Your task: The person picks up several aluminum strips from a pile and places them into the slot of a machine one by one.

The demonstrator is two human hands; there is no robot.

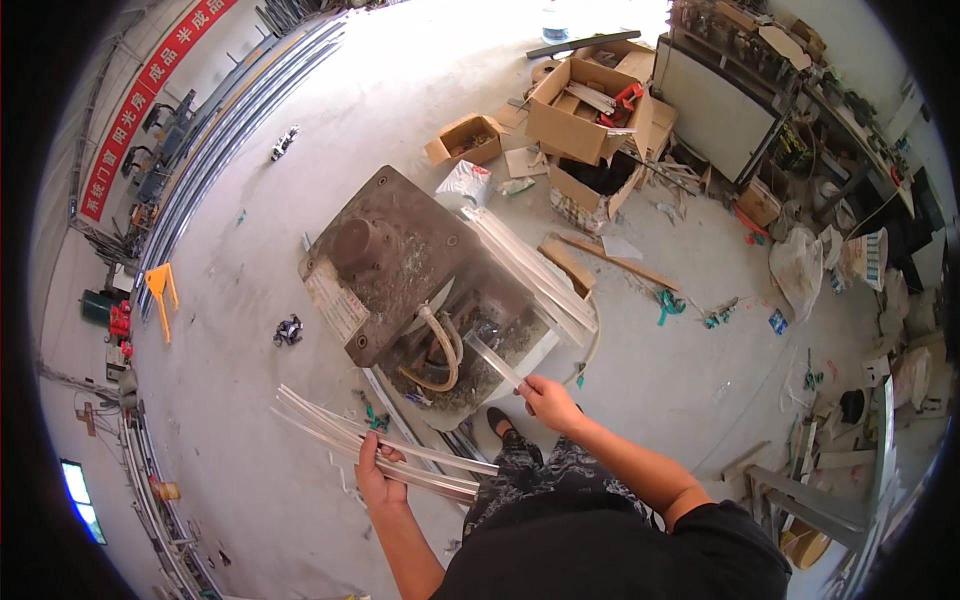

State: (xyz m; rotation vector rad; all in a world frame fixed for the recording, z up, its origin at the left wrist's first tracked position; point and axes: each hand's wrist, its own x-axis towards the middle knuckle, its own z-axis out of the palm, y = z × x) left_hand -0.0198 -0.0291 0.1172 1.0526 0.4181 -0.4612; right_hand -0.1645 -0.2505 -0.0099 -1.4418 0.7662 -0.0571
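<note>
My left hand [378, 474] is closed around several long, thin, pale profile strips [432, 454], which fan out slightly to the left of my legs. My right hand [551, 404] grips one flat, pale profile strip [497, 362] near its end. That strip's far end reaches into the open, dirty lower part of a brown metal machine [405, 235] in front of me; exactly what it touches there is unclear. A yellowish hose [455, 350] curves beside the opening. On the machine's right side lies a bundle of similar pale strips [530, 275].
Cardboard boxes [580, 110] holding scraps stand beyond the machine, beside a cluttered workbench [715, 100]. A wooden slat [620, 260] and green scraps [670, 306] lie on the right-hand floor. Long metal profiles [235, 100] line the left wall, near a yellow stand [160, 290].
</note>
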